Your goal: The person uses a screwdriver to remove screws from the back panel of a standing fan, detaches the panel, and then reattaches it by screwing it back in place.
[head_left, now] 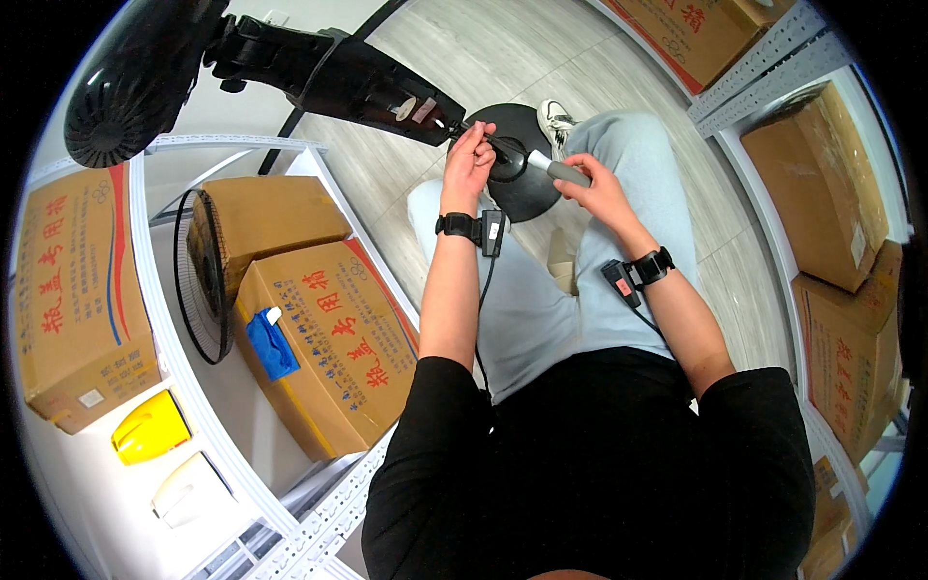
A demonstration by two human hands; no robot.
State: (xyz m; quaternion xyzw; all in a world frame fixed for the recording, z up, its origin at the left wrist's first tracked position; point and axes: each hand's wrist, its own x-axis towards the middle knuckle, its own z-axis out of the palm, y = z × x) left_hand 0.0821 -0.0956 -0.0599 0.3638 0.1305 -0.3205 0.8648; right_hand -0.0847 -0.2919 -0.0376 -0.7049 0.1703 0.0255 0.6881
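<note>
In my right hand point(601, 191) is a screwdriver with a grey and white handle point(568, 174). Its dark shaft points left toward the lower end of a black fan's control housing point(382, 97). My left hand point(469, 162) is closed at that end, fingers curled around the spot near the screwdriver's tip; what they pinch is hidden. The fan's motor head point(135, 87) is at the upper left, without its grille. Below my hands, the round black fan base point(527, 198) stands on the floor between my legs.
A fan grille point(201, 275) leans against cardboard boxes point(324, 338) on the left shelf, with a blue cloth point(272, 345) on one box. A yellow plastic piece point(152, 428) lies nearby. More boxes point(817, 184) fill the right shelf. Cables hang from my wrist straps point(459, 225).
</note>
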